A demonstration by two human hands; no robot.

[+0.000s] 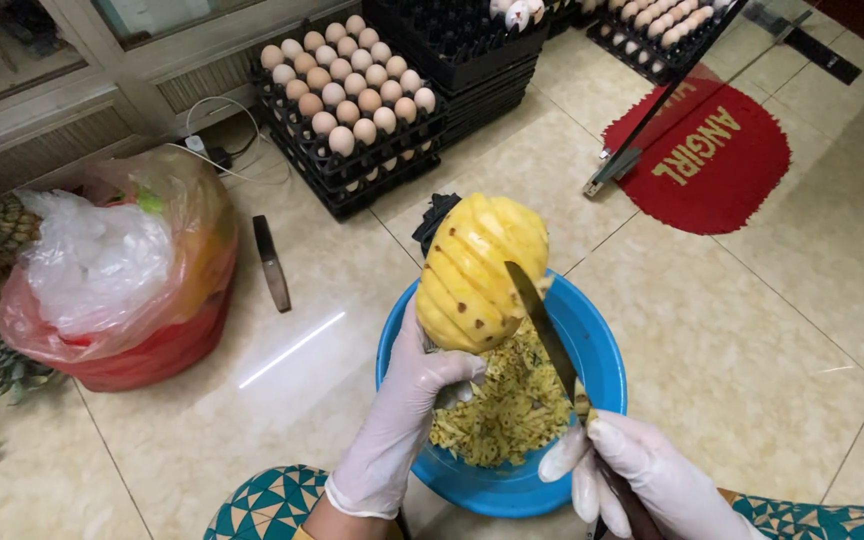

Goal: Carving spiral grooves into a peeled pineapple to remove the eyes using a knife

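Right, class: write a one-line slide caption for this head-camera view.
Gloved left hand holds a peeled pineapple over a blue basin of peelings while the gloved right hand sets a knife against it.

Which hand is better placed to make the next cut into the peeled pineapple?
Probably the right hand: it grips the knife, whose blade lies against the peeled pineapple. The left hand holds the fruit from below over the blue basin.

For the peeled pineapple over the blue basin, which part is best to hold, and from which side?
Probably the lower end, from below on the left, where the left hand grips it now. The peeled pineapple stands tilted over the blue basin, and the knife lies against its right side, so that side should stay free.
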